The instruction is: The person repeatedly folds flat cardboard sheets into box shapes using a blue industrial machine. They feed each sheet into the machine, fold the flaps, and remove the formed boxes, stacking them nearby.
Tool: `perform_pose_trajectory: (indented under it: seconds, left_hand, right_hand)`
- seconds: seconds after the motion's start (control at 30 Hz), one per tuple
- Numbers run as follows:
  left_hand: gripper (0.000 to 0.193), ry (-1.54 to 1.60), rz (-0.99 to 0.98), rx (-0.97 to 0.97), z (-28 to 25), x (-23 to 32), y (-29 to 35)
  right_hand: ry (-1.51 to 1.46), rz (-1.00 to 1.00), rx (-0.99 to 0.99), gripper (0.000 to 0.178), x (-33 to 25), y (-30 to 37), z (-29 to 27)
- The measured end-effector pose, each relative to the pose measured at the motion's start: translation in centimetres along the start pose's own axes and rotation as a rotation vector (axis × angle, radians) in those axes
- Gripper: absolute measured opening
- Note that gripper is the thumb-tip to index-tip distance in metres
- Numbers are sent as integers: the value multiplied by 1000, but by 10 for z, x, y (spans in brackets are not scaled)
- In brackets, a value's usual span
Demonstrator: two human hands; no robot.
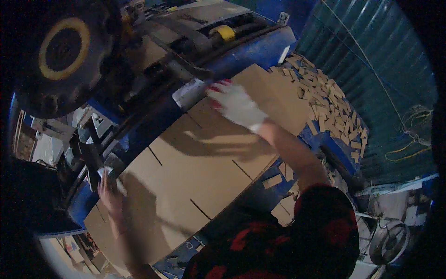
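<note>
A large brown cardboard sheet [181, 181] with several dark slots along its long edges lies slanted across the blue machine table. Over its far part is my right hand [236, 106], in a white glove with red fingertips. Its fingers stretch toward the machine edge, with nothing seen in them, and a shadow falls on the sheet below. My left hand [110, 193] is at the sheet's left end, close to a metal part of the machine. Motion smears its fingers, so whether they grip anything cannot be made out.
A big dark wheel with a yellow ring [65, 49] stands at the upper left. Machine rollers with a yellow collar [222, 33] run along the back. Small cardboard offcuts [332, 104] pile up at the right, beside a green corrugated wall [371, 60]. A round fan-like thing [389, 242] sits lower right.
</note>
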State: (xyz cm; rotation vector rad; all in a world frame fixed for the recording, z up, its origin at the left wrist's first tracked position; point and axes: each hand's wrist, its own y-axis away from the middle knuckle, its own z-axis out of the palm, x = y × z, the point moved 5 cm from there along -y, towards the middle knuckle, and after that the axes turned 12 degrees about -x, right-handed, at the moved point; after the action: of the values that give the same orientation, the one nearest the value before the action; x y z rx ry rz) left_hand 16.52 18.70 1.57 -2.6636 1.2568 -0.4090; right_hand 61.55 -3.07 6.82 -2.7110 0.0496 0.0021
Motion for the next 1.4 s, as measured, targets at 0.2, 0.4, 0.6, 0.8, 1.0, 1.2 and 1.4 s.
perform_pose_trajectory:
  seconds: [0.2,0.4,0.6,0.8,1.0,1.2,1.4]
  left_hand:
    - [37,-269,-780,127,-56,-55,239]
    - [42,123,-1151,-58,-58,-123,370]
    - [44,125,-1149,-119,-85,-129,373]
    - [36,776,-963,672,-123,-121,386]
    - [38,1569,-614,896,-83,-137,381]
    - [43,1088,-713,448,-67,-88,356]
    - [32,1311,-743,590,-113,12,352]
  right_hand:
    - [552,1061,-350,35,136,210,-95]
    - [100,1068,-70,44,162,257,-86]
    - [-497,905,9,40,149,250,-62]
    - [-403,1017,66,39,162,257,-90]
    - [-1463,929,648,32,160,258,-74]
    - [-2200,465,602,31,62,208,-50]
    - [-1972,523,602,31,26,218,-47]
